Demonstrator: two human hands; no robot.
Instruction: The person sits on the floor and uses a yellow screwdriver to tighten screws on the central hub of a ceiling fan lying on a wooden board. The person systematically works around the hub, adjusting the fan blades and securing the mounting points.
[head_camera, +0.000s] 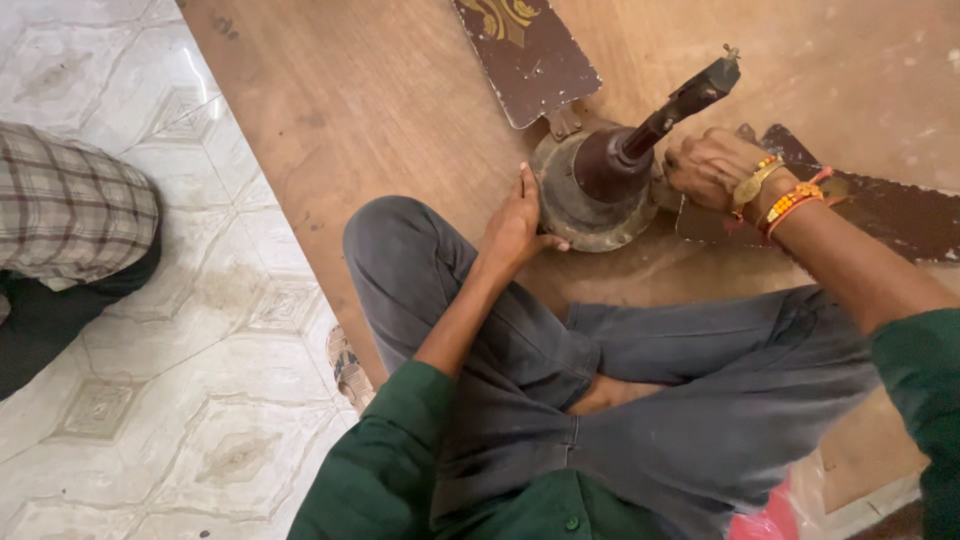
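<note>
We see the person seated cross-legged on a brown wooden board (380, 110), with a ceiling fan motor (590, 185) lying on it just past their knees. The left hand (515, 225) is pressed flat against the motor's near-left rim, fingers spread along the metal, not wrapped around anything. The right hand (712, 168) rests closed on the motor's right side, where a fan blade (880, 205) joins it; we cannot tell exactly what its fingers grip. The 2 hands sit apart, 1 on each side of the housing. A dark downrod (680, 105) juts up and right from the motor's centre. A 2nd blade (525, 55) points away. Another person's checked sleeve (70, 210) shows at left, over the tiled floor (200, 400).
</note>
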